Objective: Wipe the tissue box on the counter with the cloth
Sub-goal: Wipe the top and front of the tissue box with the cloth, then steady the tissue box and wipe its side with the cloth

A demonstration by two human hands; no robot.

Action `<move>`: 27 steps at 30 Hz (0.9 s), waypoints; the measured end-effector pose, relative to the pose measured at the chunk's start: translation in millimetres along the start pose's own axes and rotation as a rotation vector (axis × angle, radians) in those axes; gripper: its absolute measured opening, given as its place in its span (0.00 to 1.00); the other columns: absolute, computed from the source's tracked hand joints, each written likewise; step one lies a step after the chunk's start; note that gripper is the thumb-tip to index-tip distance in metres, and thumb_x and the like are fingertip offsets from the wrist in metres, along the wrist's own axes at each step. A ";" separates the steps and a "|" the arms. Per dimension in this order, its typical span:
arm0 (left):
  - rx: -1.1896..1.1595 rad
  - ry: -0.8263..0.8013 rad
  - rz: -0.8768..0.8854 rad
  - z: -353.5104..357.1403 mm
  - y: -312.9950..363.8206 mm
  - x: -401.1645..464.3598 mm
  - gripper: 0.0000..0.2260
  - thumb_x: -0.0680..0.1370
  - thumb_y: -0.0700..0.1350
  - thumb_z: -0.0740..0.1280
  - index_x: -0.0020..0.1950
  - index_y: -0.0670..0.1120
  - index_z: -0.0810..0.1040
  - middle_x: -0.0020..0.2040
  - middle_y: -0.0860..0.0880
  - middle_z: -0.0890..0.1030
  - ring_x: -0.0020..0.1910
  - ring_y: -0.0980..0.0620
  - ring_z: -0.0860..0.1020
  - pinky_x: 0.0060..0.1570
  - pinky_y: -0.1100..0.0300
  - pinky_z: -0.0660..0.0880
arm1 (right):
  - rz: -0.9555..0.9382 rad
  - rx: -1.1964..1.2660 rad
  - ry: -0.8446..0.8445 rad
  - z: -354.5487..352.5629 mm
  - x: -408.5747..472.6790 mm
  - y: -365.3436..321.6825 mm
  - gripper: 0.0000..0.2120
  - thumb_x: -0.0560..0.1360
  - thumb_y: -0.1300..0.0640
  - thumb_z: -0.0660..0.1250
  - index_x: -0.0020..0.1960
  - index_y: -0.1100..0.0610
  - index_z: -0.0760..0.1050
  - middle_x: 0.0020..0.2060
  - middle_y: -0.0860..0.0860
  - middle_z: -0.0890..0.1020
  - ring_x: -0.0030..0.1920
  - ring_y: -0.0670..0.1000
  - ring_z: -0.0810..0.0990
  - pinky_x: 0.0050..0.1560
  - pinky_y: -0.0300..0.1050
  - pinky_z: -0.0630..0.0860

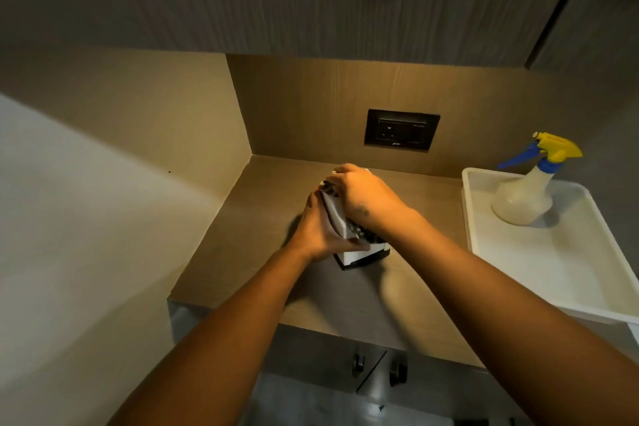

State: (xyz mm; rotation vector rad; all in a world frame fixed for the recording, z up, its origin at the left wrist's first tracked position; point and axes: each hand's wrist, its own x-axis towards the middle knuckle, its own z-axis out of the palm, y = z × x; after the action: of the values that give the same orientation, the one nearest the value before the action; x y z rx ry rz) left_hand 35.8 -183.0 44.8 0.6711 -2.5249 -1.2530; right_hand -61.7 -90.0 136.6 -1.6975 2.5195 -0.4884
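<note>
The tissue box, white with a dark base, stands on the wooden counter near the middle. My left hand grips it from the left side. My right hand lies over its top and presses a cloth, pale grey with a dark patterned edge, against the box. Both hands cover most of the box; only its lower front corner shows.
A white tray sits on the right of the counter and holds a spray bottle with a yellow and blue head. A dark wall socket is in the back panel. A wall closes the left side, a cabinet hangs overhead, and cabinet doors with dark handles lie below.
</note>
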 end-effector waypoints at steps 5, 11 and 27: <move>-0.049 -0.028 -0.008 -5.6 -1.6 -2.8 0.67 0.49 0.67 0.84 0.79 0.52 0.53 0.74 0.51 0.65 0.74 0.50 0.67 0.71 0.47 0.70 | 0.195 -0.014 0.028 -6.1 20.6 14.7 0.15 0.75 0.65 0.60 0.59 0.59 0.78 0.54 0.57 0.76 0.52 0.59 0.77 0.50 0.51 0.75; -0.023 -0.064 -0.032 -9.0 0.2 -7.2 0.66 0.51 0.66 0.85 0.79 0.52 0.51 0.76 0.50 0.65 0.74 0.49 0.67 0.72 0.45 0.70 | 0.348 0.108 0.055 -2.5 13.4 35.1 0.09 0.75 0.66 0.63 0.43 0.56 0.79 0.42 0.53 0.80 0.44 0.55 0.79 0.43 0.48 0.76; 0.313 0.093 -0.091 -13.0 70.0 17.0 0.40 0.81 0.69 0.52 0.84 0.44 0.49 0.85 0.45 0.49 0.83 0.44 0.47 0.79 0.43 0.46 | 0.913 1.656 0.385 52.4 -126.1 87.8 0.18 0.79 0.55 0.62 0.69 0.53 0.71 0.56 0.57 0.79 0.56 0.60 0.78 0.57 0.57 0.76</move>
State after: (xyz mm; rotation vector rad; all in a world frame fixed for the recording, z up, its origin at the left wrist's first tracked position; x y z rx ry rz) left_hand 5.9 -163.6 108.7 0.8971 -2.6632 -0.8348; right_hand -79.0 43.4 45.7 0.1388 1.4978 -1.9452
